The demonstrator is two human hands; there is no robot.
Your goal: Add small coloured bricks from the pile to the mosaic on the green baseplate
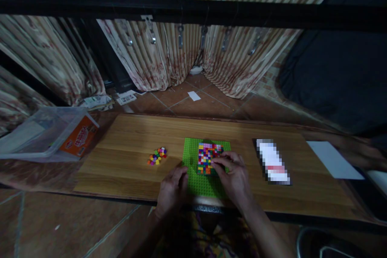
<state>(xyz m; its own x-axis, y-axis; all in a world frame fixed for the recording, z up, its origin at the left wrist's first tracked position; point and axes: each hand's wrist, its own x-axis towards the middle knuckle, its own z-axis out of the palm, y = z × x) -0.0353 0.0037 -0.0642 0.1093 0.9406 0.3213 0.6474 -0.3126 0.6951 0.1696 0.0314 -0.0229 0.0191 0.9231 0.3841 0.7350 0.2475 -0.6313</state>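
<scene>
A green studded baseplate (192, 185) lies on the low wooden table in front of me. Small toy bricks (205, 157) of many colours sit tightly packed in a block on its upper middle part. My right hand (237, 175) reaches over the block from the right, thumb and forefinger pinched together at the bricks. Whatever is between those fingertips is too small to make out. At the plate's left edge is my left hand (172, 187), its fingers curled in and closed; what they hold, if anything, is hidden. A pile of loose toy bricks (157, 156) lies left of the plate.
A phone (273, 162) with a blurred-out screen lies on the table (121, 141) to the right. White paper (334, 160) is beyond it. A clear plastic box (48, 133) with an orange label stands at the left. Striped curtains (169, 56) hang behind a dark bar (193, 11) with hooks.
</scene>
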